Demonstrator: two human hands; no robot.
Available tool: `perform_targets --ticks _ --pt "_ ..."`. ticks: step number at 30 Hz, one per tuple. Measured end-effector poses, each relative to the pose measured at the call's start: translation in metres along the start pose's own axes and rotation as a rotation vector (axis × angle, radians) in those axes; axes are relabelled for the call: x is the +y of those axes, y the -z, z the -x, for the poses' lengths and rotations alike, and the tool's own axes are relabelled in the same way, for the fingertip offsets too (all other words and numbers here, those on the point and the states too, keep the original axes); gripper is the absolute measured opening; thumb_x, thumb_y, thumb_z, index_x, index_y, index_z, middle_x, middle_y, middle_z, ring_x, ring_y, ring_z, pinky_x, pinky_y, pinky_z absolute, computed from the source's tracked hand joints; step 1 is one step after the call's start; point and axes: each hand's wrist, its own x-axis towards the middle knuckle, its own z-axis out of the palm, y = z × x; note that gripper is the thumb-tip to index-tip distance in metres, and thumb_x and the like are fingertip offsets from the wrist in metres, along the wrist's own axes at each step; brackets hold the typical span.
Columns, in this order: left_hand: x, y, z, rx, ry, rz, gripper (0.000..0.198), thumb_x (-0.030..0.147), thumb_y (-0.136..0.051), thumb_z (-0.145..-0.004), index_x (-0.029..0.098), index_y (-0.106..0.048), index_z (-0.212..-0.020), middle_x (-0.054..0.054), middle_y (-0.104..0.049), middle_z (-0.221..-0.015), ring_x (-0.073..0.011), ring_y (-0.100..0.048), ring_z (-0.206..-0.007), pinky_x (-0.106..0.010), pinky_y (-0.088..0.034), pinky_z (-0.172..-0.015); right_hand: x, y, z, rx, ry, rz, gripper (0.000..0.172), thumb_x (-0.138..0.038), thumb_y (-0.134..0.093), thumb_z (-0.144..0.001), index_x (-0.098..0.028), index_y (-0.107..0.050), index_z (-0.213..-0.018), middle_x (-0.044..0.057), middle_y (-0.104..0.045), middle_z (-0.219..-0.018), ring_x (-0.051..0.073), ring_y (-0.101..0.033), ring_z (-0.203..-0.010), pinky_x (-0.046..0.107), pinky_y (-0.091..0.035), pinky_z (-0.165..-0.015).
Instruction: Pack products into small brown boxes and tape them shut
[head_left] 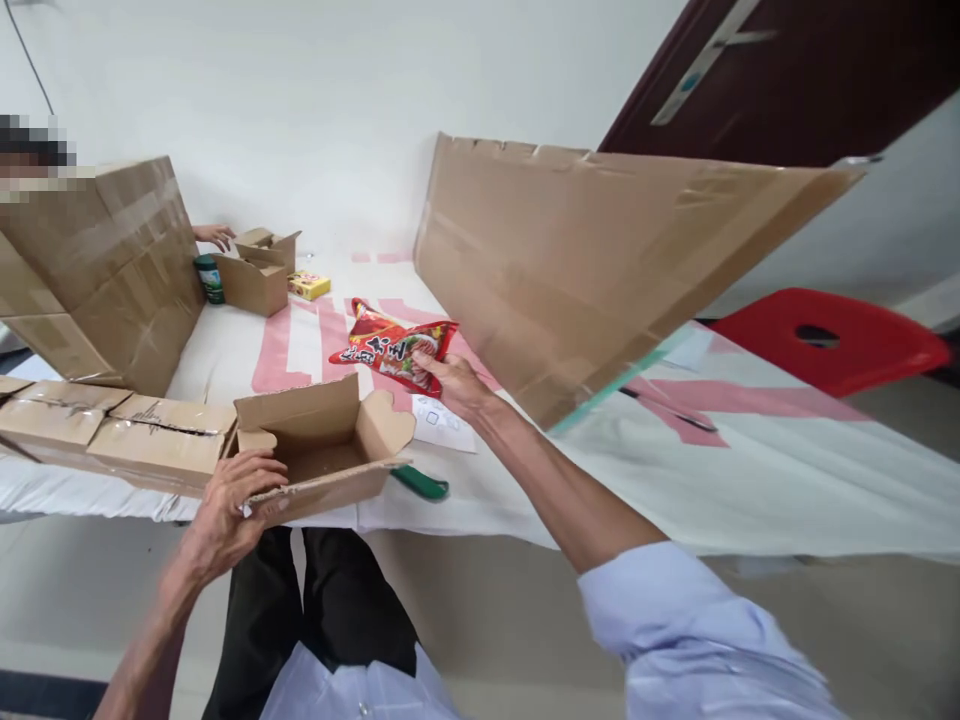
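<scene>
In my right hand (454,383) is a red food packet (390,348) with printed lettering and a food picture, gripped by its near right end above the table. My left hand (244,490) grips the near left wall of an open cardboard box (322,500), fingers over the rim and thumb outside. The box's flaps stand up, and its visible inside is bare cardboard. Under its right end a green-handled tool (420,483) pokes out; the rest of it is hidden. A printed paper sheet (442,425) lies just beyond the box.
Closed small cartons (157,430) line the front edge at left, with a large carton (97,270) behind. Another person's hand (215,236) is near an open box (255,285), a green canister (210,280) and a yellow packet (309,285). A tall cardboard panel (585,270) stands at right; scissors (667,408) lie beyond.
</scene>
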Motion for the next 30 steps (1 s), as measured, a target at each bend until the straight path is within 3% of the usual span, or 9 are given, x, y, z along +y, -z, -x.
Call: perform_targets --ticks 7,12,15,17,19,23,26,28,30 --pt "-0.008 -0.016 0.009 0.079 -0.112 -0.070 0.014 0.030 -0.066 -0.100 0.031 -0.080 -0.103 -0.006 -0.086 -0.110 -0.0321 -0.077 -0.119 -0.053 -0.058 -0.106 0.034 -0.081 -0.058 -0.139 -0.068 0.105 0.051 -0.049 -0.103 -0.060 -0.019 -0.067 -0.080 -0.001 -0.069 -0.068 0.016 -0.068 -0.066 0.034 -0.065 -0.071" --pt "-0.006 -0.019 0.007 0.136 -0.190 -0.152 0.010 0.022 -0.068 -0.097 0.025 -0.076 -0.102 -0.005 -0.085 -0.106 -0.0270 -0.079 -0.112 -0.043 -0.058 -0.104 0.015 -0.146 -0.129 -0.152 -0.006 0.115 0.044 -0.044 -0.096 -0.075 -0.018 -0.071 -0.100 0.001 -0.074 -0.084 0.018 -0.072 -0.086 0.032 -0.064 -0.082" --pt "-0.005 -0.018 0.006 0.131 -0.194 -0.165 0.013 0.018 -0.067 -0.096 0.025 -0.075 -0.103 -0.006 -0.085 -0.108 -0.0262 -0.078 -0.114 -0.042 -0.057 -0.104 -0.001 -0.156 -0.152 -0.087 0.084 0.195 0.040 -0.043 -0.091 -0.085 -0.018 -0.071 -0.110 0.005 -0.076 -0.104 0.017 -0.072 -0.101 0.029 -0.062 -0.088" --pt "-0.005 -0.019 0.005 0.142 -0.200 -0.158 0.018 0.013 -0.064 -0.094 0.026 -0.074 -0.104 -0.005 -0.085 -0.109 -0.0254 -0.078 -0.115 -0.042 -0.057 -0.104 -0.003 -0.144 -0.142 -0.138 0.105 0.274 0.039 -0.051 -0.085 -0.091 -0.017 -0.071 -0.105 0.009 -0.076 -0.109 0.018 -0.073 -0.099 0.030 -0.063 -0.085" --pt "-0.007 -0.022 0.004 0.170 -0.210 -0.145 0.024 0.009 -0.062 -0.091 0.025 -0.073 -0.105 -0.005 -0.085 -0.109 -0.0248 -0.078 -0.115 -0.042 -0.056 -0.105 0.001 -0.119 -0.113 -0.286 0.053 0.299 0.045 -0.061 -0.078 -0.094 -0.017 -0.072 -0.100 0.014 -0.078 -0.111 0.020 -0.075 -0.096 0.031 -0.064 -0.082" --pt "-0.011 -0.031 -0.006 0.234 -0.213 -0.122 0.035 0.003 -0.057 -0.084 0.025 -0.072 -0.107 -0.005 -0.085 -0.107 -0.0249 -0.079 -0.111 -0.046 -0.055 -0.108 0.004 -0.046 -0.030 -0.455 -0.076 0.339 0.060 -0.075 -0.070 -0.092 -0.019 -0.077 -0.113 0.017 -0.079 -0.123 0.029 -0.075 -0.116 0.037 -0.063 -0.091" --pt "-0.013 -0.031 -0.023 0.283 -0.205 -0.084 0.037 0.003 -0.057 -0.081 0.024 -0.073 -0.107 -0.006 -0.086 -0.107 -0.0266 -0.080 -0.111 -0.050 -0.055 -0.110 -0.002 0.002 0.021 -0.599 -0.141 0.271 0.080 -0.093 -0.065 -0.082 -0.024 -0.078 -0.121 0.016 -0.075 -0.138 0.036 -0.069 -0.131 0.045 -0.063 -0.098" --pt "-0.015 -0.027 -0.039 0.311 -0.194 -0.062 0.037 0.004 -0.057 -0.078 0.023 -0.075 -0.105 -0.007 -0.086 -0.108 -0.0277 -0.080 -0.112 -0.052 -0.056 -0.111 -0.002 0.018 0.041 -0.669 -0.140 0.229 0.091 -0.091 -0.076 -0.071 -0.028 -0.073 -0.137 0.014 -0.071 -0.146 0.037 -0.067 -0.134 0.049 -0.062 -0.100" --pt "-0.016 -0.019 -0.058 0.314 -0.197 -0.055 0.041 0.004 -0.054 -0.074 0.023 -0.076 -0.103 -0.006 -0.086 -0.108 -0.0278 -0.079 -0.114 -0.053 -0.054 -0.113 0.003 0.018 0.052 -0.656 -0.130 0.317 0.098 -0.074 -0.093 -0.063 -0.032 -0.066 -0.146 0.012 -0.072 -0.143 0.036 -0.070 -0.128 0.049 -0.063 -0.099"
